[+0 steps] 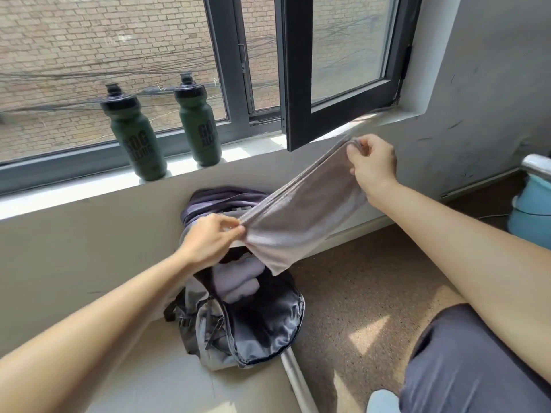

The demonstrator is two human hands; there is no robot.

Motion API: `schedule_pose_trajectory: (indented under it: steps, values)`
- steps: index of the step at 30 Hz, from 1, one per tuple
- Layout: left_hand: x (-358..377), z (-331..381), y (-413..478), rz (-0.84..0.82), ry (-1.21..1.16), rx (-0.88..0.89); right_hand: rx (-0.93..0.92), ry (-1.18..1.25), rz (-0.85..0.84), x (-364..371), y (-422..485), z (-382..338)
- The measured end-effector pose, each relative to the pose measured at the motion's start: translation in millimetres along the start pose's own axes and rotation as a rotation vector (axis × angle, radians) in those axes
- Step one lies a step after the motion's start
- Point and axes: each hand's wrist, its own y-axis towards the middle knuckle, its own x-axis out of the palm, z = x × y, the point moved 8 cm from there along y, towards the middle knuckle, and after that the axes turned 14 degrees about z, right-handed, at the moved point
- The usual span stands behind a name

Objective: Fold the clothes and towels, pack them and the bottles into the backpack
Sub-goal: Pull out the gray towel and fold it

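A grey towel, folded into a doubled strip, hangs stretched in the air between my hands. My left hand pinches its lower left corner and my right hand pinches its upper right corner. Below it the grey and black backpack lies open on the floor against the wall, with folded pale grey cloth inside. A dark purple garment lies behind the backpack's top. Two dark green bottles, one on the left and one on the right, stand upright on the window sill.
An open dark window sash juts into the room just above my right hand. A white pipe runs along the floor beside the backpack. A light blue bucket stands at the right edge. My knee in dark shorts is at lower right.
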Motion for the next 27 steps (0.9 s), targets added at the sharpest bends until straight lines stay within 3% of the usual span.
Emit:
schedule_pose_trajectory:
  steps: [3, 7, 9, 13, 18, 22, 24, 27]
  values:
    - [-33, -16, 12, 0.135, -0.301, -0.207, -0.028, -0.234, -0.147, 14, -7, 22]
    - [-57, -29, 22, 0.339, -0.519, -0.411, 0.047, -0.28, -0.319, 39, -29, 28]
    - [-67, -32, 24, 0.429, -0.512, -0.435, 0.054, -0.267, -0.343, 48, -38, 21]
    - [-76, -28, 23, 0.494, -0.457, -0.312, 0.041, -0.217, -0.337, 58, -48, 14]
    - [-66, -33, 23, 0.349, -0.47, -0.341, 0.037, -0.232, -0.325, 63, -53, 22]
    - [-51, -44, 19, 0.233, -0.531, -0.465, 0.075, -0.279, -0.317, 63, -52, 32]
    - [-54, -58, 19, 0.31, -0.509, -0.529, 0.1, -0.257, -0.312, 62, -51, 32]
    - [-73, -58, 17, 0.494, -0.277, -0.548, 0.135, -0.184, -0.282, 60, -53, 24]
